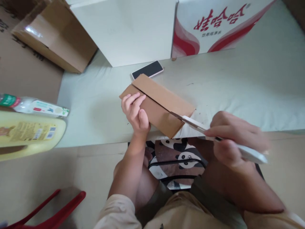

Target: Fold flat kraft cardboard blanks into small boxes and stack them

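Observation:
A small brown cardboard box (164, 95) is tilted over the front edge of the pale green surface, a dark seam running along its top. My left hand (134, 109) is closed on its left end, fingers over the top face and thumb at the near side. In my right hand (233, 136) is a white-handled box cutter (194, 123), slightly blurred. Its blade tip meets the seam near the box's right end. Just behind the box lies a phone (149, 69) with a dark screen, partly covered by a corner of the box.
White cartons (133, 31) and a red-and-white printed carton (209, 28) stand at the back. A larger cardboard box (59, 38) is at back left. A plastic bottle (26, 104) and a yellow jug (30, 133) are at left; a red handle-like object (64, 206) is below.

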Demonstrator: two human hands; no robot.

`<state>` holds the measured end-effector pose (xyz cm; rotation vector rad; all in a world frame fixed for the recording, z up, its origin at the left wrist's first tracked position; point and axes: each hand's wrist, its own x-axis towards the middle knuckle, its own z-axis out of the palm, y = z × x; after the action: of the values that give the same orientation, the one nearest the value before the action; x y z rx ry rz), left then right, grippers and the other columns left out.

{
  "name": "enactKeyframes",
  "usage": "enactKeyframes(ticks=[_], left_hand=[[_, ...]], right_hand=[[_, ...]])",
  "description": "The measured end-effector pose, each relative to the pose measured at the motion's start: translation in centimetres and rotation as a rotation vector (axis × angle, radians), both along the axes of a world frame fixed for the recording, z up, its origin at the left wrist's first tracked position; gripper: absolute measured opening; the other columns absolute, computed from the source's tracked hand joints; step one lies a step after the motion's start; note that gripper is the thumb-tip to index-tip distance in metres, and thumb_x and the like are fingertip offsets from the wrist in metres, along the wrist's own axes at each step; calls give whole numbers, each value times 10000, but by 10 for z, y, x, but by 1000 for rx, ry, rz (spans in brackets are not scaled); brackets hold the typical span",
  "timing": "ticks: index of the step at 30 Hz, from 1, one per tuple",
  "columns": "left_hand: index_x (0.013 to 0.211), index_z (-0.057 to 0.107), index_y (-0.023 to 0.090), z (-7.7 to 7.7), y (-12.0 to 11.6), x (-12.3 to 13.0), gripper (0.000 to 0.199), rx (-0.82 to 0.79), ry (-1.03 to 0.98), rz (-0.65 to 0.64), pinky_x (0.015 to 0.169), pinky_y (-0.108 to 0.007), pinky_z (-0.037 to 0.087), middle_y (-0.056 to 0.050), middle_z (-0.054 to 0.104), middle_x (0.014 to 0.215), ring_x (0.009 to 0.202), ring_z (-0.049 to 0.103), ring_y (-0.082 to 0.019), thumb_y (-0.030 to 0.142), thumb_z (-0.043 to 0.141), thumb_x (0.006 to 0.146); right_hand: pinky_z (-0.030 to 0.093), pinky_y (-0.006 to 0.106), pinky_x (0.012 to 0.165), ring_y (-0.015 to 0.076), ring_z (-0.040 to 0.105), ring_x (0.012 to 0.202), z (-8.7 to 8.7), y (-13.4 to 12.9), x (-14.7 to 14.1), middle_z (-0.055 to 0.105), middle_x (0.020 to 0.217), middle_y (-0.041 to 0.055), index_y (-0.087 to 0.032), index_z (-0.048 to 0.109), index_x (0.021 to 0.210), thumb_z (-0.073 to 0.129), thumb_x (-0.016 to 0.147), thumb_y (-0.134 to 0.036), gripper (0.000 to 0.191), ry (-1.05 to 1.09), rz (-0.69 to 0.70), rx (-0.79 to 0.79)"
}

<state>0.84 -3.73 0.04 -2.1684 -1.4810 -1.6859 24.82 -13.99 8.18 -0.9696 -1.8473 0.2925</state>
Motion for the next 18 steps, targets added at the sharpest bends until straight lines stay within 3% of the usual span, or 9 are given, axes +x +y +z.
enactKeyframes(ticks=[3, 18], left_hand=[[1175, 729, 204, 0, 1, -1, 550, 16, -19, -33, 1216, -550, 325, -120, 673, 1226, 1272, 546, -315, 494, 286, 1025], [1117, 740, 195, -1, 4, 1, 578, 7, 26, -47, 1188, -533, 378, -131, 673, 1177, 1246, 557, -309, 514, 271, 1010]], right_hand=[[346, 345, 496, 148, 490, 489, -1, 5, 0, 561, 574, -6, -243, 694, 906, 519, 958, -255, 183, 22, 22, 241], [246, 357, 498, 147, 373, 436, 0, 7, -5, 424, 504, -42, -246, 552, 756, 496, 811, -164, 114, 22, 66, 312]])
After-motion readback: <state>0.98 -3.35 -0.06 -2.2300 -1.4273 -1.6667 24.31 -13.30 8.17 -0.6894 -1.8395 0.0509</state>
